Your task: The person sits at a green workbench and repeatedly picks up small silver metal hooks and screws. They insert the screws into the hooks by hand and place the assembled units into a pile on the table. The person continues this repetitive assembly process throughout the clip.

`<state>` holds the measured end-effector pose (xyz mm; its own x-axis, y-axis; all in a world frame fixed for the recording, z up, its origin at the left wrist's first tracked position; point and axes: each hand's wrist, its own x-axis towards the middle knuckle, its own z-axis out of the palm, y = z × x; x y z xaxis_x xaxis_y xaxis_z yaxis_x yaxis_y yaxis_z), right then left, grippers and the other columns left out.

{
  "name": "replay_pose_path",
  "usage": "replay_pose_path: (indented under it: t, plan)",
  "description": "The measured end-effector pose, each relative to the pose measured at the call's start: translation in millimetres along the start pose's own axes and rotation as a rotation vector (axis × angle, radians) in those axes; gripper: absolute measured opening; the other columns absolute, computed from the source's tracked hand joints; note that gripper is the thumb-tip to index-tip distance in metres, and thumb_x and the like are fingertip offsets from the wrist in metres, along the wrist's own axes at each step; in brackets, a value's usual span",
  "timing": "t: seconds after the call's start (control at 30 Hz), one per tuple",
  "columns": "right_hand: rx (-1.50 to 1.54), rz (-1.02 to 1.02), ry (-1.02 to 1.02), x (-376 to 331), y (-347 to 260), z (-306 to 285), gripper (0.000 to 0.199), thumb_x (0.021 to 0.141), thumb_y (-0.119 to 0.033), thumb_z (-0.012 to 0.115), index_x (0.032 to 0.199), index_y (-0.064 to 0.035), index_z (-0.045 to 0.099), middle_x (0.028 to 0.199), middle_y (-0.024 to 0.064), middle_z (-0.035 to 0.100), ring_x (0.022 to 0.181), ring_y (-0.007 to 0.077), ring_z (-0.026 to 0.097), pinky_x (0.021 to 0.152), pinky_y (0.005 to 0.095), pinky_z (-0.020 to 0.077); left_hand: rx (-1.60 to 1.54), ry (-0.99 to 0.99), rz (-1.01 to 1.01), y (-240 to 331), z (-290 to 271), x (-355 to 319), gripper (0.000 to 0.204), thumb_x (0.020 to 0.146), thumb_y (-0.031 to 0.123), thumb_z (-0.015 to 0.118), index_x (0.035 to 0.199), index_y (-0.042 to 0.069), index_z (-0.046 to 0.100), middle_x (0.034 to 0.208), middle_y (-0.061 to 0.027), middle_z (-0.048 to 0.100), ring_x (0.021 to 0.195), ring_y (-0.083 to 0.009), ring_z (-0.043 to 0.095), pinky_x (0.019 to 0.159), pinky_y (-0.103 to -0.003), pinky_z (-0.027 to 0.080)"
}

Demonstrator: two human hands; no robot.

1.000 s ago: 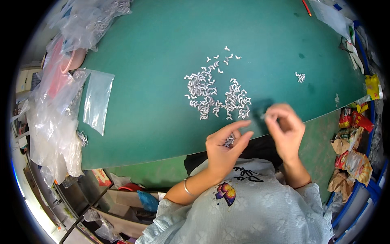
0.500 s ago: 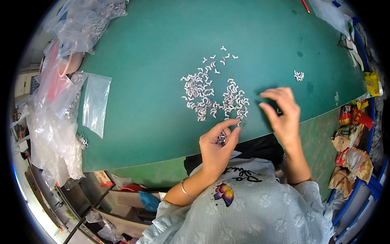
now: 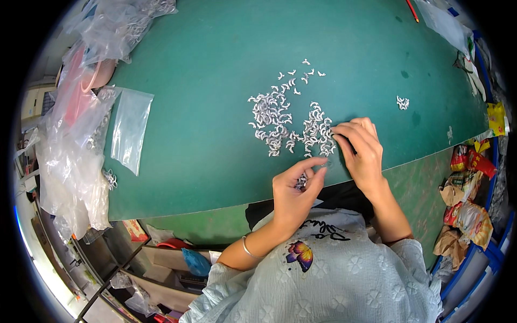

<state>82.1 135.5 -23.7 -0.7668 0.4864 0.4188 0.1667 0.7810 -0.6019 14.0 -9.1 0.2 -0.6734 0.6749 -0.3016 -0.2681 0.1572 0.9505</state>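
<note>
Small silvery curved metal pieces lie on the green tabletop in two loose piles, a left pile and a right pile, with several stray ones beyond them. My left hand is curled at the near edge of the right pile, with several of the metal pieces in its palm. Its thumb and index tips come close together. At the right pile's right edge, my right hand has thumb and index finger nearly together; whatever is between them is too small to make out.
A little cluster of the same pieces sits apart on the right. Along the left edge are a flat clear bag, heaped plastic bags and a pink tub. A red pencil lies at the far right.
My right hand has moved left to the right pile, and its fingers have closed from a wide spread. My left hand stays close to the pile. The whole view has shifted slightly.
</note>
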Motion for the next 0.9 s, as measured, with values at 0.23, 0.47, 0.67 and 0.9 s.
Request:
replay_pose_path:
  t: [0.23, 0.47, 0.67, 0.9]
  plan:
    - [0.163, 0.209, 0.033, -0.9, -8.1, -8.7, 0.015, 0.066, 0.008, 0.065, 0.079, 0.0002, 0.062, 0.076, 0.0082, 0.062, 0.072, 0.0235, 0.056, 0.064, 0.0316, 0.0446, 0.007, 0.035, 0.036, -3.1, 1.7, 1.7, 0.017, 0.078, -0.004, 0.061, 0.094, -0.001, 0.064, 0.058, 0.0062, 0.044, 0.054, -0.0008, 0.037, 0.05, -0.017, 0.031]
    - [0.242, 0.045, 0.018, -0.4, -38.0, -28.2, 0.017, 0.065, 0.007, 0.067, 0.08, 0.0015, 0.062, 0.074, 0.0095, 0.062, 0.07, 0.0232, 0.056, 0.062, 0.0304, 0.0455, 0.06, 0.031, 0.163, 1.5, 7.1, 8.2, 0.015, 0.074, -0.005, 0.065, 0.089, -0.001, 0.066, 0.06, 0.0039, 0.046, 0.055, -0.0025, 0.038, 0.05, -0.018, 0.031]
    - [0.305, -0.015, 0.023, -1.7, -40.8, -35.1, 0.019, 0.063, 0.008, 0.069, 0.08, 0.003, 0.062, 0.076, 0.0108, 0.063, 0.068, 0.0243, 0.056, 0.061, 0.0311, 0.0453, -0.005, -0.005, 0.18, 3.8, 5.6, 7.0, 0.013, 0.074, -0.006, 0.064, 0.086, -0.002, 0.066, 0.063, 0.0015, 0.05, 0.056, -0.004, 0.04, 0.049, -0.019, 0.03]
    - [0.333, -0.017, 0.024, -3.4, -42.9, -38.8, 0.019, 0.064, 0.008, 0.069, 0.08, 0.0035, 0.061, 0.077, 0.0112, 0.063, 0.068, 0.0246, 0.055, 0.061, 0.0314, 0.0446, -0.159, -0.086, 0.115, 1.9, 4.0, 6.1, 0.014, 0.075, -0.007, 0.062, 0.088, -0.002, 0.066, 0.063, 0.0012, 0.05, 0.057, -0.0038, 0.04, 0.05, -0.019, 0.031]
